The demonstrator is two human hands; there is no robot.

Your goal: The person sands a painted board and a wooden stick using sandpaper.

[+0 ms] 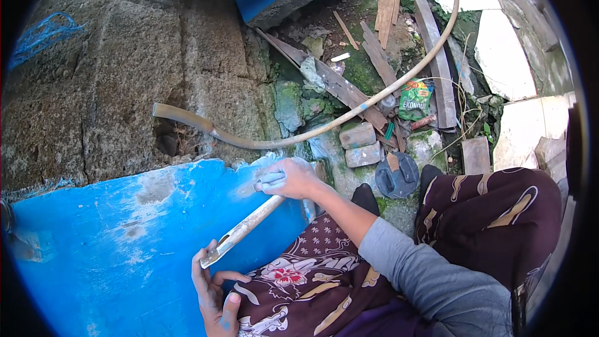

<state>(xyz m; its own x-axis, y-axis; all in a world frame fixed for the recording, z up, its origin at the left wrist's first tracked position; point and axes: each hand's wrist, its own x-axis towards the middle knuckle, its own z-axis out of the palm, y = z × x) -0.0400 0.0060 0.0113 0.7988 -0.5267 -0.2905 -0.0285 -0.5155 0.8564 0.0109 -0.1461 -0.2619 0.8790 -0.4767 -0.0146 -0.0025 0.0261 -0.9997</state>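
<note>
My left hand (218, 296) is at the lower end of a pale, worn pipe (249, 224). Its index finger curls along the pipe's cut end, and the other fingers and the thumb are spread below. A long dark slot opens in the pipe near that end. Over the pipe's upper end, my right hand (290, 178) is closed with its fingers pinched together and smeared pale blue. Whatever lies inside this pinch is hidden. Beneath both hands spreads a blue painted slab (143, 243) with worn whitish patches.
A long tan hose (299, 139) curves across the rough concrete (125, 75) and past wooden planks (349, 90). Near my feet lie bricks (360, 145), a dark round lid (397, 176) and a green packet (415, 100). Patterned cloth (299, 274) covers my lap.
</note>
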